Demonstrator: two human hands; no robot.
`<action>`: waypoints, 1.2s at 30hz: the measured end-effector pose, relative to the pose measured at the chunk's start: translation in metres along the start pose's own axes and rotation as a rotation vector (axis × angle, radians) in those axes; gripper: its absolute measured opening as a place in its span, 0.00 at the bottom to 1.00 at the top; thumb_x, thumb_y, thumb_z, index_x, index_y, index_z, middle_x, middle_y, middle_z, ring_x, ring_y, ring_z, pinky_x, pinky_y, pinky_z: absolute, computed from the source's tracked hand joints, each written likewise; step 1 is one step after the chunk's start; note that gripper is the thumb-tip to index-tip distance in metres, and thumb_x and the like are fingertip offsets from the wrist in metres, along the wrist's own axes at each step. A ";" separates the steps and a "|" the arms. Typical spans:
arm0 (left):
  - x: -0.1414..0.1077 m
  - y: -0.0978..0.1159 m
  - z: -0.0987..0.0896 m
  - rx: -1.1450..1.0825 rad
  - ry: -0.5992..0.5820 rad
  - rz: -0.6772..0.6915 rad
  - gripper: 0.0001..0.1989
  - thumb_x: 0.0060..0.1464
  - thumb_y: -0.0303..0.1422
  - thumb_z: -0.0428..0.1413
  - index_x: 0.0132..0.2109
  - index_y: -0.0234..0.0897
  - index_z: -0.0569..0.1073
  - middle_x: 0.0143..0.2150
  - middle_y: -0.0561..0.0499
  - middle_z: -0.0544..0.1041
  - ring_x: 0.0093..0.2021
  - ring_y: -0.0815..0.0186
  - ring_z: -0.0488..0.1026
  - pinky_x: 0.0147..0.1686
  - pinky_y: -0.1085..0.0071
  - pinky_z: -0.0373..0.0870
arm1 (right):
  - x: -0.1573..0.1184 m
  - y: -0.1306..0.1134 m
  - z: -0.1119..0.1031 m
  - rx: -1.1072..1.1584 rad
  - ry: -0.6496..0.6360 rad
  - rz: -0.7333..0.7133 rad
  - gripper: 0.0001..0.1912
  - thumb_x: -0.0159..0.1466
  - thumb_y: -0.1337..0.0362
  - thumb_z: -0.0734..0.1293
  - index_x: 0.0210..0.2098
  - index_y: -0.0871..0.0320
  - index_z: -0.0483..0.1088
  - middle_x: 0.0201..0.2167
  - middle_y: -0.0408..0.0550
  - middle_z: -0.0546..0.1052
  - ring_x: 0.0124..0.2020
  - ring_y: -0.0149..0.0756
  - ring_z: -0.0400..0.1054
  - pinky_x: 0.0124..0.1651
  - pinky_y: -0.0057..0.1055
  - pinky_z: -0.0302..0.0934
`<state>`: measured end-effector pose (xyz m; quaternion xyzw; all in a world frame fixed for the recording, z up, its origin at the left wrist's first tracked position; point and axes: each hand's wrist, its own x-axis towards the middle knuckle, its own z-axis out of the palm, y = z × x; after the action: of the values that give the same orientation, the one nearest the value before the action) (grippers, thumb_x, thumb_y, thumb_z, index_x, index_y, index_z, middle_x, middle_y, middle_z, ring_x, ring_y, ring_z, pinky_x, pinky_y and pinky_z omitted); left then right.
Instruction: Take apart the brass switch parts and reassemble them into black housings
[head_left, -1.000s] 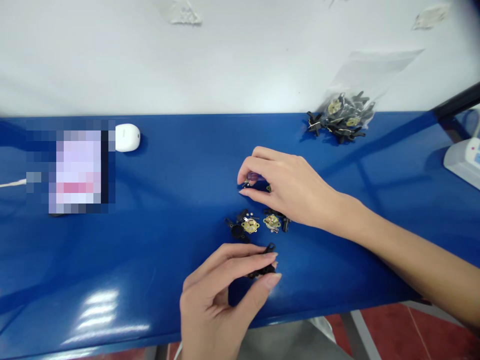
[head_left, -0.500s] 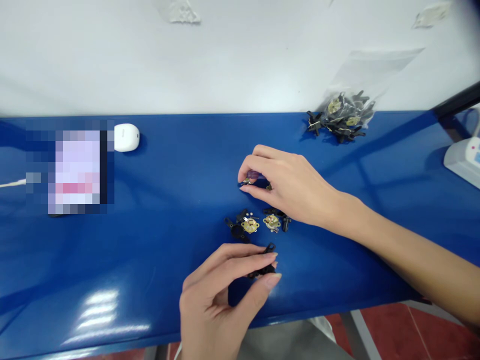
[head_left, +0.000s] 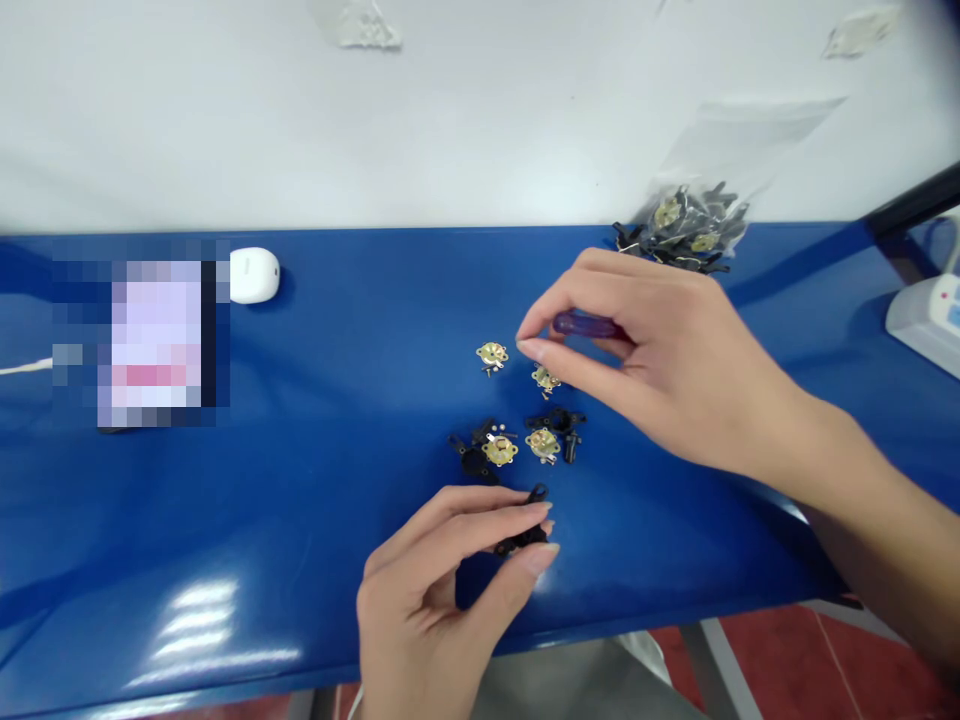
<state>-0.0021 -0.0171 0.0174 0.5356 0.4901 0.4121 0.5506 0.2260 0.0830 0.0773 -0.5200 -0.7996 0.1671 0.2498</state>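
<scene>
My left hand (head_left: pixel 457 570) grips a black plastic part (head_left: pixel 529 535) between thumb and fingers near the table's front edge. Above the table, my right hand (head_left: pixel 645 350) holds a purple-handled tool (head_left: pixel 589 325) in its curled palm, with thumb and forefinger pinched at the left; whether a small piece sits between those tips is too small to tell. Brass-coloured discs lie between the hands: one at the upper left (head_left: pixel 493 353) with tiny screws, another by my right thumb (head_left: pixel 546 377), and two lower (head_left: pixel 500 450) (head_left: pixel 543 443) beside black parts (head_left: pixel 474 460).
A clear bag of black and brass parts (head_left: pixel 694 230) lies at the back right. To the left are a blurred-out screen (head_left: pixel 156 340) and a white case (head_left: pixel 254 275). At the right edge stands a white device (head_left: pixel 930 320). A pale wall borders the blue table (head_left: pixel 337 350).
My right hand has moved right and its purple tool shows more; the upper-left brass disc and screws are now uncovered. My left hand has stayed nearly still with the black part.
</scene>
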 end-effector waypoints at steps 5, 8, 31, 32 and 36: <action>0.001 0.002 0.001 -0.083 0.016 -0.035 0.13 0.64 0.28 0.70 0.48 0.57 0.90 0.48 0.57 0.88 0.40 0.65 0.90 0.42 0.75 0.89 | -0.037 -0.021 -0.010 0.069 0.006 0.034 0.04 0.77 0.61 0.70 0.47 0.51 0.79 0.45 0.46 0.80 0.36 0.37 0.73 0.42 0.39 0.69; 0.001 0.002 0.000 -0.111 0.021 -0.043 0.12 0.66 0.29 0.69 0.49 0.57 0.90 0.48 0.57 0.88 0.37 0.66 0.90 0.41 0.74 0.89 | -0.062 -0.033 -0.007 0.221 -0.021 0.074 0.03 0.76 0.60 0.72 0.48 0.49 0.80 0.43 0.45 0.80 0.40 0.35 0.75 0.38 0.33 0.70; 0.000 0.001 -0.009 -0.036 -0.029 -0.008 0.10 0.68 0.32 0.68 0.48 0.55 0.91 0.45 0.55 0.89 0.39 0.71 0.86 0.39 0.83 0.84 | -0.097 -0.032 0.038 0.417 -0.031 -0.035 0.18 0.78 0.69 0.70 0.63 0.45 0.79 0.45 0.44 0.73 0.32 0.27 0.66 0.29 0.31 0.60; 0.000 0.001 -0.009 -0.045 -0.029 -0.014 0.10 0.68 0.32 0.68 0.48 0.56 0.91 0.45 0.55 0.89 0.38 0.71 0.86 0.39 0.83 0.84 | -0.097 -0.032 0.038 0.418 -0.021 -0.035 0.17 0.77 0.69 0.70 0.62 0.46 0.80 0.45 0.44 0.74 0.31 0.27 0.66 0.29 0.31 0.60; -0.001 0.003 -0.007 -0.110 -0.035 -0.037 0.10 0.68 0.31 0.68 0.49 0.55 0.91 0.46 0.54 0.89 0.37 0.70 0.87 0.38 0.82 0.86 | -0.095 -0.032 0.039 0.521 0.024 -0.014 0.19 0.76 0.70 0.72 0.61 0.46 0.81 0.46 0.45 0.75 0.36 0.29 0.73 0.33 0.30 0.69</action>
<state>-0.0088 -0.0162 0.0204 0.5027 0.4668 0.4188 0.5950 0.2109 -0.0170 0.0406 -0.4344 -0.7303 0.3594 0.3857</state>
